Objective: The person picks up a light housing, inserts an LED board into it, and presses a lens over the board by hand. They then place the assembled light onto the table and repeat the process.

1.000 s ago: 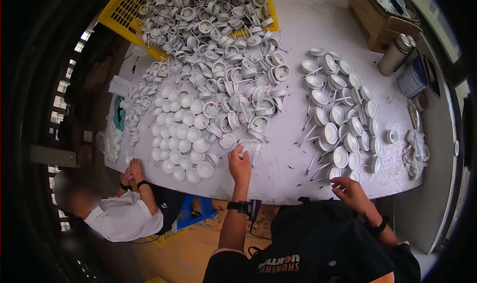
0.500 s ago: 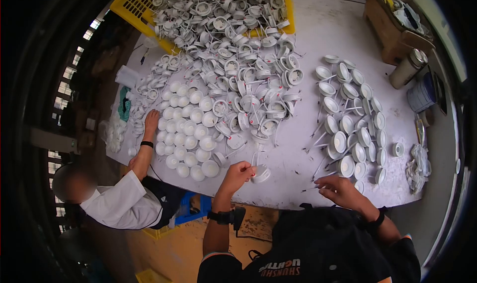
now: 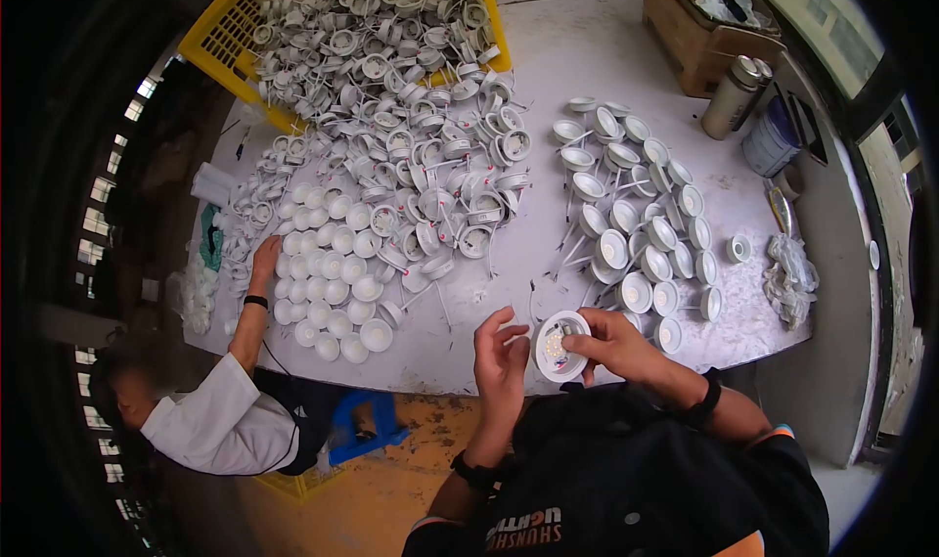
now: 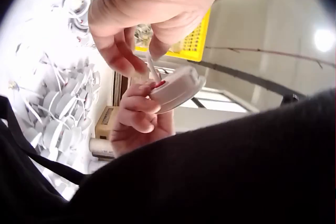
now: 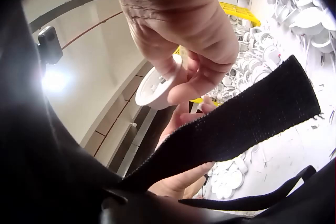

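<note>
My right hand (image 3: 618, 344) holds a round white downlight (image 3: 550, 354) by its rim, the thumb reaching into the open face where small yellowish LEDs show. In the left wrist view the back of the downlight (image 4: 181, 88) carries a red piece and a short white cable (image 4: 154, 70). Just left of it, my left hand (image 3: 501, 366) has its fingers loosely bent, with a gap between them and the rim in the head view. Seen from the left wrist, that hand's thumb and fingers stand apart around the cable's end.
Rows of finished-looking downlights (image 3: 636, 249) lie on the right. White cups (image 3: 328, 273) stand at left beside a heap of wired housings (image 3: 430, 156) spilling from a yellow crate (image 3: 220, 53). Another person's arm (image 3: 249, 332) reaches onto the table's left side. A steel flask (image 3: 729, 102) stands back right.
My left hand first reached to the heap's near edge, then brought a downlight back toward me. Now the right hand has come across and holds it, face up, while the left fingers have come off it.
</note>
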`<state>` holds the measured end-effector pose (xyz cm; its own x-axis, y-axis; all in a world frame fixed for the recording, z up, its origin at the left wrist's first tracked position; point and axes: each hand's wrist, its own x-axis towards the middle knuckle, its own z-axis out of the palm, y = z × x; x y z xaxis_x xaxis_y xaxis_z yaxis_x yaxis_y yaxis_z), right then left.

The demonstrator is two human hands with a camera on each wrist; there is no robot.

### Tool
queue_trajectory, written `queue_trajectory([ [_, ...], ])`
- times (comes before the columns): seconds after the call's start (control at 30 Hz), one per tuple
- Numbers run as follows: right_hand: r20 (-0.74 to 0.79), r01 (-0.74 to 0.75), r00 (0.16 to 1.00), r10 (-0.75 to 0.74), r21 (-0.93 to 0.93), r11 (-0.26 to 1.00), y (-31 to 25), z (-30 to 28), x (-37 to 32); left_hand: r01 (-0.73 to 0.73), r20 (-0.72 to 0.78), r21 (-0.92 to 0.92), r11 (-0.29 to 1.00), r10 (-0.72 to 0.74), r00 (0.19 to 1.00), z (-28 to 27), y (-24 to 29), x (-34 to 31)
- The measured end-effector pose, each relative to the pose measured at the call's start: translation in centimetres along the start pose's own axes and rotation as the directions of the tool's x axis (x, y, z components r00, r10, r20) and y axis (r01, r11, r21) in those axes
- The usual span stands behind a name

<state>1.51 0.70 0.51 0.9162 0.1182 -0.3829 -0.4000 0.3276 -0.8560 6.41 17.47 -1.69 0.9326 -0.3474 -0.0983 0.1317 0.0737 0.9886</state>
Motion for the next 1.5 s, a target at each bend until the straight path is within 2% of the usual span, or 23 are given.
queue_trajectory([
  [0.03,-0.036,-0.016,0.999,0.016,0.003,1.000,-0.2,0.1,-0.2,-0.351,0.044,0.302,0.886,0.355,0.934,0.0,0.3,0.0],
  [0.07,-0.051,-0.017,0.999,0.018,0.014,1.000,-0.5,0.1,-0.3,-0.513,0.272,0.381,0.769,0.436,0.858,-0.8,0.9,0.0],
  [0.1,-0.036,-0.011,0.999,0.012,0.014,1.000,-0.5,0.0,-0.3,-0.516,0.267,0.392,0.762,0.442,0.856,-0.7,1.2,0.0],
  [0.17,-0.078,-0.004,0.997,0.011,0.094,0.996,0.0,-0.4,-0.1,-0.644,0.496,0.584,0.495,0.411,0.765,0.1,1.5,-0.1],
  [0.3,-0.064,-0.041,0.997,0.048,0.104,0.994,0.7,-0.7,0.1,-0.380,0.302,0.565,0.733,0.246,0.921,1.6,0.7,-1.5],
  [0.37,-0.054,-0.083,0.994,0.090,0.126,0.989,0.5,-0.9,0.4,0.029,0.234,0.294,0.955,-0.102,0.967,2.3,1.7,-1.7],
  [0.63,0.107,-0.250,0.966,0.235,0.165,0.954,0.3,-2.8,1.2,0.017,0.422,0.118,0.993,-0.066,0.904,1.4,0.5,-0.9],
  [0.73,0.056,-0.266,0.963,0.263,0.080,0.961,-0.1,-3.1,0.7,0.068,0.497,0.041,0.997,-0.079,0.864,1.7,0.0,-0.6],
  [0.8,0.012,-0.238,0.971,0.238,0.021,0.971,-0.4,-2.8,0.8,0.122,0.514,0.132,0.984,-0.174,0.840,2.0,0.1,-0.2],
  [0.87,-0.022,-0.174,0.985,0.173,-0.086,0.981,-0.2,-2.7,0.2,0.114,0.501,-0.011,0.993,-0.093,0.860,2.3,-0.3,-0.3],
  [0.93,-0.125,-0.093,0.990,0.064,-0.242,0.966,0.9,-2.1,0.2,0.221,0.444,-0.109,0.969,-0.151,0.883,3.0,-0.9,-0.2],
  [0.97,-0.067,-0.092,0.995,0.079,-0.234,0.968,1.1,-2.1,0.1,0.333,0.353,0.062,0.941,-0.333,0.874,3.0,0.9,-0.1],
  [1.0,-0.043,-0.082,0.996,0.075,-0.188,0.979,1.6,-2.7,0.0,0.281,0.300,0.087,0.956,-0.294,0.908,3.3,-0.6,-0.2],
  [1.03,0.027,-0.080,0.996,0.086,-0.164,0.983,1.6,-3.6,-0.4,0.371,0.351,0.175,0.912,-0.410,0.842,2.6,-1.0,0.0],
  [1.1,0.081,0.044,0.996,-0.028,-0.195,0.980,2.6,-6.2,-1.6,0.395,0.364,0.192,0.898,-0.439,0.821,3.0,-0.8,0.0],
  [1.13,0.050,0.055,0.997,-0.053,-0.048,0.997,2.2,-7.9,-2.5,0.483,0.367,0.147,0.863,-0.501,0.784,2.5,-1.3,0.2],
  [1.2,-0.405,0.155,0.894,-0.191,-0.120,0.981,3.5,-12.8,-3.5,0.558,0.349,0.113,0.822,-0.559,0.752,2.0,-1.9,0.8],
  [1.23,-0.600,0.193,0.716,-0.356,-0.320,0.927,3.9,-15.6,-3.9,0.560,0.319,0.113,0.821,-0.564,0.762,1.8,-1.9,1.0],
  [1.27,-0.759,0.171,0.551,-0.347,-0.305,0.937,4.9,-18.8,-4.1,0.566,0.282,0.111,0.817,-0.571,0.771,1.6,-2.0,1.0],
  [1.33,-0.682,-0.049,0.241,-0.691,-0.719,0.693,6.4,-24.8,-5.3,0.574,0.274,0.123,0.810,-0.584,0.764,1.8,-2.6,1.3],
  [1.4,-0.747,-0.377,0.321,-0.583,-0.665,0.644,6.5,-28.3,-6.8,0.560,0.219,0.156,0.814,-0.581,0.784,1.8,-3.0,1.4],
  [1.43,-0.628,-0.458,0.373,-0.684,-0.765,0.453,8.3,-31.3,-7.0,0.546,0.160,0.175,0.819,-0.571,0.805,2.3,-3.3,1.2],
  [1.5,-0.622,-0.492,0.438,-0.649,-0.770,0.406,9.4,-33.8,-7.2,0.578,0.252,0.160,0.800,-0.599,0.760,2.5,-3.7,1.6],
])
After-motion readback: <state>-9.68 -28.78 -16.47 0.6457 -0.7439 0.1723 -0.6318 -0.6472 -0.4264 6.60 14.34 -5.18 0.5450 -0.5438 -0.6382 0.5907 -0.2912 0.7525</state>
